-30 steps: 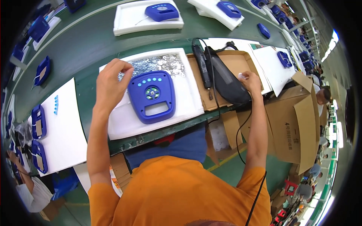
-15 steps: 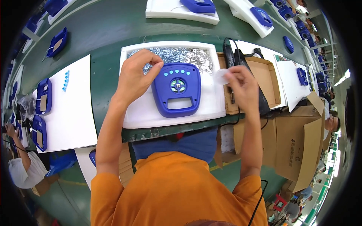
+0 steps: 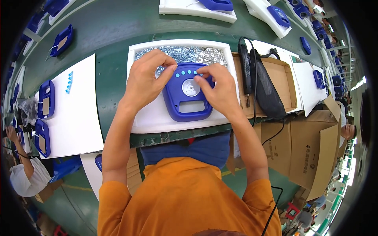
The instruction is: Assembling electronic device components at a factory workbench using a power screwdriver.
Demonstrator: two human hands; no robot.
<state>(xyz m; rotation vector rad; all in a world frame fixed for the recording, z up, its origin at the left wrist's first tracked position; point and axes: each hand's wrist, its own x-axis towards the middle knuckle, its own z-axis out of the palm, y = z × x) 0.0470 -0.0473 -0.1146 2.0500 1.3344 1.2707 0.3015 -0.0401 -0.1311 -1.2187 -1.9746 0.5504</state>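
1. Surface [image 3: 112,74]: long and green, running across the view; it carries everything in items 3 to 6.
2. Large cardboard box [image 3: 299,145]: open, below the surface's near edge, at right.
3. White foam tray [image 3: 157,125]: in front of the person. Looks light and soft, probably easily dented.
4. Shallow cardboard tray [image 3: 290,92]: just right of the foam; a dark mesh pouch [image 3: 269,94] and a black hand tool [image 3: 245,65] lie over its left part.
5. Blue case [image 3: 176,94]: lies flat in the foam tray, its rectangular opening toward the person. Judged stiff, light plastic, smooth but easy to keep hold of; best taken by the side walls or through the opening.
6. Left hand [image 3: 147,78]: at the case's far left corner, thumb and forefinger nearly together; cannot tell whether the grip holds anything. Right hand [image 3: 219,88]: over the case's right side, finger and thumb close together beside the disc; grip contents hidden.
7. Clear disc [image 3: 191,87]: over the case's middle. Probably thin, slippery, easily scratched; hold by the rim.
8. Light-blue buttons [image 3: 184,72]: row along the case's far edge. Small metal pieces [image 3: 185,52]: heaped beyond it.
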